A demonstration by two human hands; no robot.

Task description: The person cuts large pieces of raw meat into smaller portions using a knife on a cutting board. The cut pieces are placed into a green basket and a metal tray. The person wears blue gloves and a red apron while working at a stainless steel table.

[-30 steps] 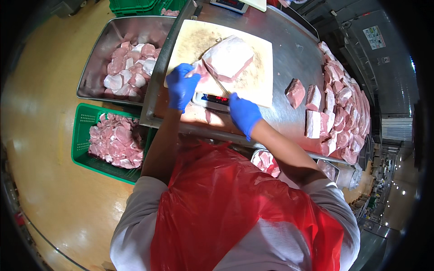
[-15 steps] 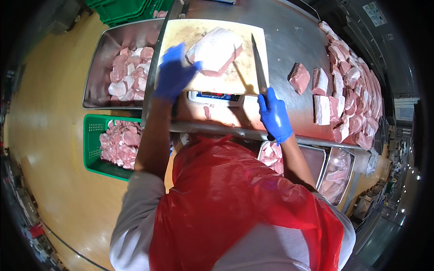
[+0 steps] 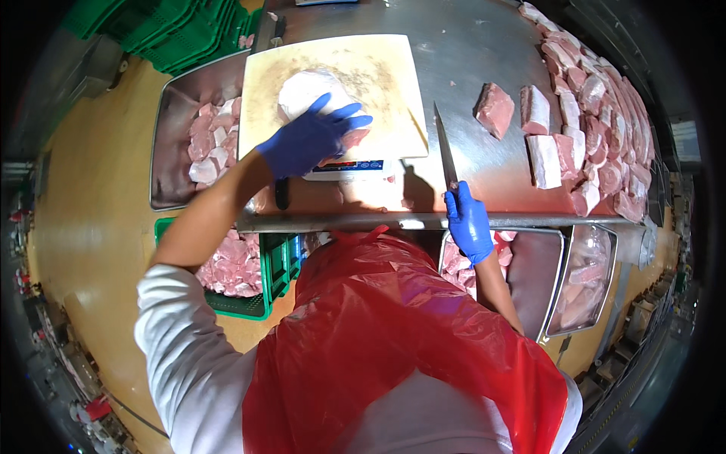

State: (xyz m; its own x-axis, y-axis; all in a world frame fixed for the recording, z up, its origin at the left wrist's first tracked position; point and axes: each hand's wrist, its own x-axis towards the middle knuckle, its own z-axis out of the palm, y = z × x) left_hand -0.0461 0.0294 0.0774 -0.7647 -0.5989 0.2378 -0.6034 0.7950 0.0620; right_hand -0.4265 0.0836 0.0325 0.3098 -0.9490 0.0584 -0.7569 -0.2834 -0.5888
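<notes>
A large cut of raw meat with a white fat layer [image 3: 310, 89] lies on a pale cutting board [image 3: 389, 83]. My left hand [image 3: 310, 142], in a blue glove, rests over its near side with fingers spread, so that part of the meat is hidden. Under the near edge of the board shows a scale [image 3: 348, 174] with a lit display. My right hand [image 3: 470, 227], also gloved in blue, is closed round the handle of a long knife [image 3: 446, 147]. Its blade points away from me over the steel table, right of the board and apart from the meat.
Many meat pieces [image 3: 597, 132] lie in rows along the table's right side, and one piece [image 3: 495, 111] sits apart. Left of the table are a steel tub of meat [image 3: 170, 163] and a green crate [image 3: 268, 284]. Steel trays [image 3: 556, 257] stand below the front edge. A black handle [image 3: 282, 194] lies near the scale.
My left hand has come from the meat's left side to over its near side. The knife has moved from above the board's right edge to the table beside it. The whole view has shifted.
</notes>
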